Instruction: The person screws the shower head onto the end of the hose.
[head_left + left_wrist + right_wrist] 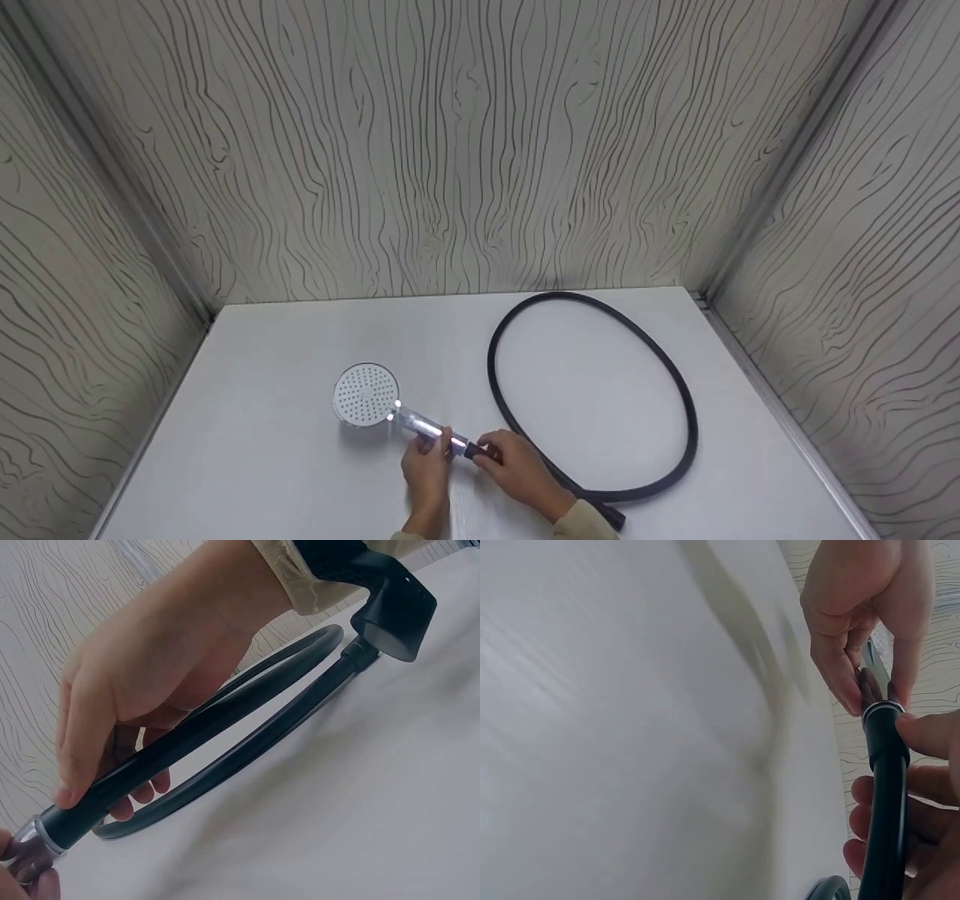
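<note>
Though shadowy — white tabletop [285,345] (patterned walls [465,150])

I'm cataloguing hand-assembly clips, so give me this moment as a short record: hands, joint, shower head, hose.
Left hand: grips the chrome handle
Right hand: holds the black shower hose near one end
Joint: hose end meets handle end; whether fastened, cannot tell
Shower head: nozzle face upward
Hose layout: wide loop right of the shower head
Surface: white tabletop
</note>
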A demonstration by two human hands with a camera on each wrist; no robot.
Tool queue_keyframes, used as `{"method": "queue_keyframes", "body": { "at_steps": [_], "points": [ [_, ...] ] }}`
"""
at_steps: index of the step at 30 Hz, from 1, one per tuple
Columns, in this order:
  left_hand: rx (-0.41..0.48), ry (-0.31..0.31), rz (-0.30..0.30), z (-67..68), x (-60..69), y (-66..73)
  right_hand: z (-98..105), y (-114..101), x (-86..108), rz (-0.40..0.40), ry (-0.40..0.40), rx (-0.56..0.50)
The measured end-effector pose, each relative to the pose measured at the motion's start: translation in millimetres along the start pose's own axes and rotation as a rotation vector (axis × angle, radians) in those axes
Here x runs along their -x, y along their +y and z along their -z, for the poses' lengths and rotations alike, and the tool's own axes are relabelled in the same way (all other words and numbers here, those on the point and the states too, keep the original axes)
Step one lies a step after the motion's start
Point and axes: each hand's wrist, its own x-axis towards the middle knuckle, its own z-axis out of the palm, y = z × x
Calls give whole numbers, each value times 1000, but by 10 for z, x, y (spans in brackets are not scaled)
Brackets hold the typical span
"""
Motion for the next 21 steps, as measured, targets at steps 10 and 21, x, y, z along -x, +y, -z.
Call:
{"method": "queue_keyframes", "body": {
  "at_steps": [10,21],
  "points": [
    [-22,-19,9,-5,1,-18,-51,-49,6,62,96,62],
    [5,-5,10,-31,5,-19,-88,-55,-11,89,157,118]
  ]
}}
